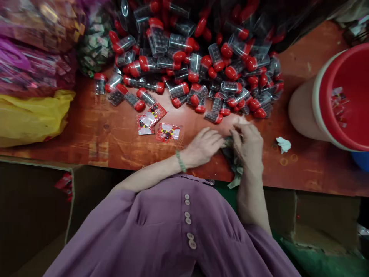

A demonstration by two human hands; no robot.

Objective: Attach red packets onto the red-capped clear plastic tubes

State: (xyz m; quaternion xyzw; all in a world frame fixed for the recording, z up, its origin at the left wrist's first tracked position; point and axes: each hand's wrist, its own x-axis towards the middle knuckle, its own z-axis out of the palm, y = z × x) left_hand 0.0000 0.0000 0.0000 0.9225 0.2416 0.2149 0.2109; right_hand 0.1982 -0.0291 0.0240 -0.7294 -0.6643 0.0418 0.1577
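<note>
Right of center, the right hand (pixel 250 146) is grasping a dark cloth (pixel 231 157); the left hand (pixel 203 147) is touching it, its grip unclear.

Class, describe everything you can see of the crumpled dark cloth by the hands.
The cloth looks soft, dark grey-green, with a paler, ragged-looking lower end. It is bunched over the reddish table, that end at the front edge. The right hand covers part of it; the left hand seems to touch its upper end. Blur hides finer detail.
</note>
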